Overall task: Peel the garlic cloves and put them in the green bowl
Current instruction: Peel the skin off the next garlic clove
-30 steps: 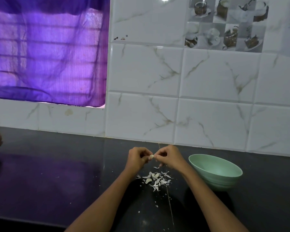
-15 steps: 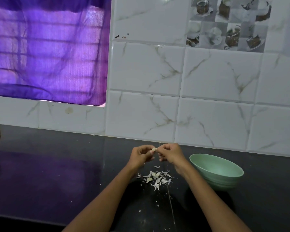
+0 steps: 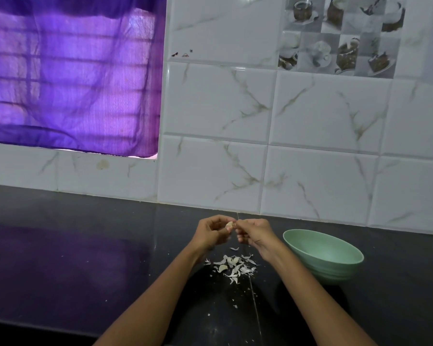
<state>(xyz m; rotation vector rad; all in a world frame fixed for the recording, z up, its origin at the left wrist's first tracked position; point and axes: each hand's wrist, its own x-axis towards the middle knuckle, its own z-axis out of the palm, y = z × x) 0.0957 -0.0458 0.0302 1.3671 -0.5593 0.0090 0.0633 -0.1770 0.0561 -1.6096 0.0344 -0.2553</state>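
A small, pale garlic clove (image 3: 229, 224) sits pinched between two hands above the dark stone counter (image 3: 85, 258): the left hand (image 3: 211, 233) curls around it while the right hand (image 3: 254, 233) nips at its skin. Over the past second both hands have lifted slightly off the heap of white papery peelings (image 3: 233, 267), suggesting peeling nears its end. The pale green round bowl (image 3: 335, 267) waits just right, its visible interior bare.

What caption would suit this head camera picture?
Both hands, left hand and right hand, pinch a garlic clove above peel scraps, beside the green bowl.
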